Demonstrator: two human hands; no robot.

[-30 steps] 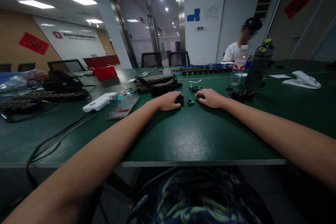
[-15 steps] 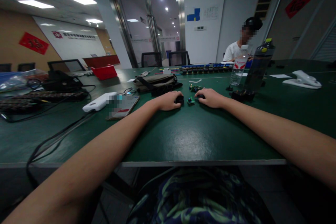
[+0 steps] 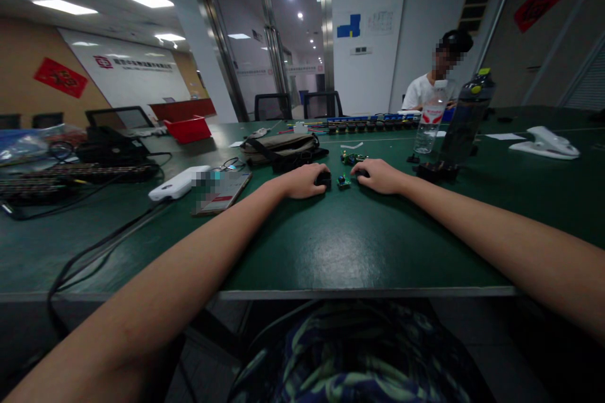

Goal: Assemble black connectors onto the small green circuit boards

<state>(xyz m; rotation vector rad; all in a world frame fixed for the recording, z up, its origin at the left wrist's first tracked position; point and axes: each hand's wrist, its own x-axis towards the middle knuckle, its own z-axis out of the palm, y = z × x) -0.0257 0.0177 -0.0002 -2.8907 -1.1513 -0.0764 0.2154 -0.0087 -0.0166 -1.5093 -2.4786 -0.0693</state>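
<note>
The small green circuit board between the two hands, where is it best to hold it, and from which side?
Probably pinch the small green circuit board by its outer edges, from above. It lies flat on the green table with parts on top, and the left hand and right hand flank it closely.

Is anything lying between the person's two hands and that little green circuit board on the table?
Nothing visible. The small green board lies on bare green table between the left hand and right hand, each on a small black part.

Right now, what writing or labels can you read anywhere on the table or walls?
None can be read.
Wall sign: red logo, grey characters, too small.
Red wall hangings: dark character, blurred.
Clear bottle label: red and white, print illegible.
Phone screen: blurred.
</note>
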